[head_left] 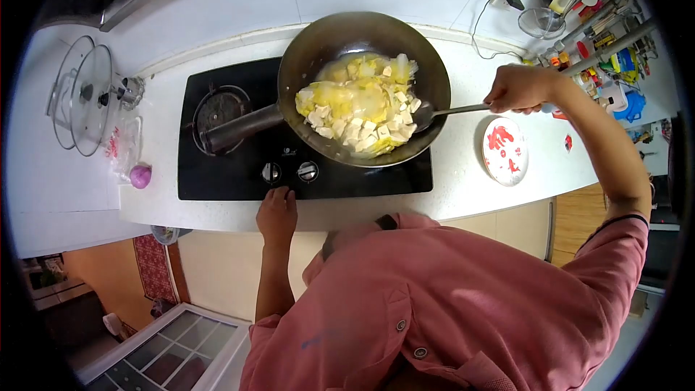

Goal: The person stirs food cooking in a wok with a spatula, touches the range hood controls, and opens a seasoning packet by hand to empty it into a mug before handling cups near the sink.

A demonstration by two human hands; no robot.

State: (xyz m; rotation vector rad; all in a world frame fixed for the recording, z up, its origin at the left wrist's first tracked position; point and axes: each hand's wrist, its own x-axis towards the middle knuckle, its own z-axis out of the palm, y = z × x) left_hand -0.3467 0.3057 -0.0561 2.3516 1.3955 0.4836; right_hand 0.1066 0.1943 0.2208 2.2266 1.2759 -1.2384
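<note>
A large dark wok [318, 43] sits on the right side of the black stove [376, 182], its handle pointing left. Cabbage [355, 101] and pale tofu cubes [365, 130] lie in it. My right hand [523, 90] is closed around the handle of a metal ladle [460, 109], whose bowl touches the food at the wok's right side. At the stove's front edge, below the left knob [271, 172], rests my left hand [278, 210], its fingers curled; whether it grips anything is hidden.
A white plate with red patterns [505, 150] lies right of the wok. Glass lids [91, 100] stand at the left wall, near a purple onion [140, 176]. Bottles and utensils crowd the right side, with a strainer [541, 23] and a black cable [476, 27] nearby.
</note>
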